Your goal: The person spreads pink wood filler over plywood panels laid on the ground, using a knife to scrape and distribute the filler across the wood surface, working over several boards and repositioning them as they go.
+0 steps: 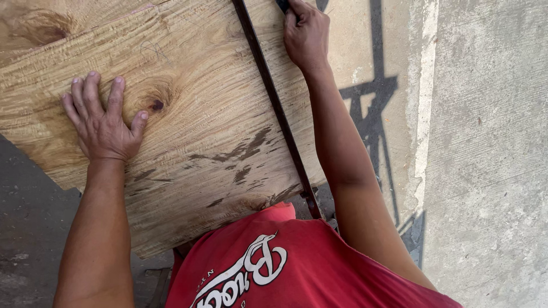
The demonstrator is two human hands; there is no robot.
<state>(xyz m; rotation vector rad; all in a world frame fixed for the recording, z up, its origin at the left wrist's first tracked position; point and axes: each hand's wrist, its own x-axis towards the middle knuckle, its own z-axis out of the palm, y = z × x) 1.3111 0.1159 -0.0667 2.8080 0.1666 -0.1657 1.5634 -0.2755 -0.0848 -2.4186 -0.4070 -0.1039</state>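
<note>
A large plywood sheet [194, 114] with rough grain and a dark knot fills the upper left of the head view. My left hand [103, 122] lies flat on it, fingers spread, just left of the knot. A long dark metal bar [274, 102] runs diagonally across the sheet from the top edge down to my chest. My right hand [305, 34] is at the top, closed around a dark object next to the bar's upper end; most of that object is cut off by the frame edge.
A concrete floor [485, 171] with a raised pale strip [422, 114] lies to the right, crossed by a frame's shadow. Darker ground [28, 228] shows at lower left. My red shirt [297, 268] fills the bottom centre.
</note>
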